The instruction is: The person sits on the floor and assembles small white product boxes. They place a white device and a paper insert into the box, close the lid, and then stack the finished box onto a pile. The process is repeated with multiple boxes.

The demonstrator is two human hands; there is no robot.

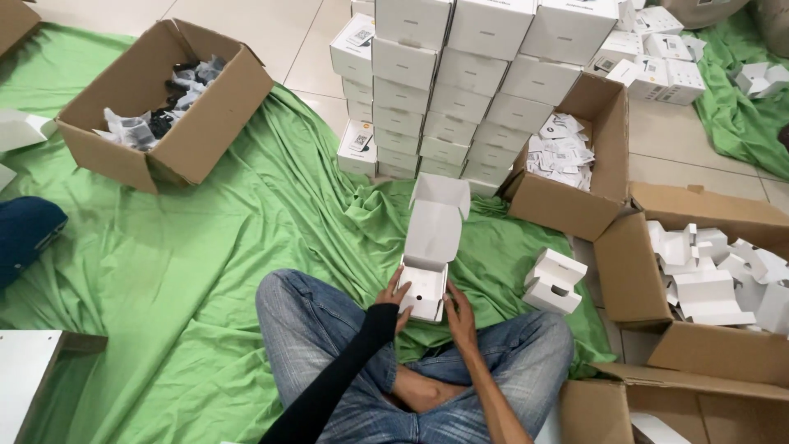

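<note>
I sit cross-legged in jeans on a green cloth (205, 247). A small white box (426, 284) with its lid flipped up rests in front of my knees; a white insert with a small hole lies inside it. My left hand (396, 298), in a black sleeve, grips the box's left side. My right hand (460, 316) holds its right front corner. Another white folded insert piece (555, 281) lies on the cloth just to the right.
A tall stack of white boxes (456, 90) stands ahead. A cardboard carton with white leaflets (575, 156) sits right of it, a carton of white inserts (707, 271) at far right, and a carton with black and bagged parts (164, 103) at upper left.
</note>
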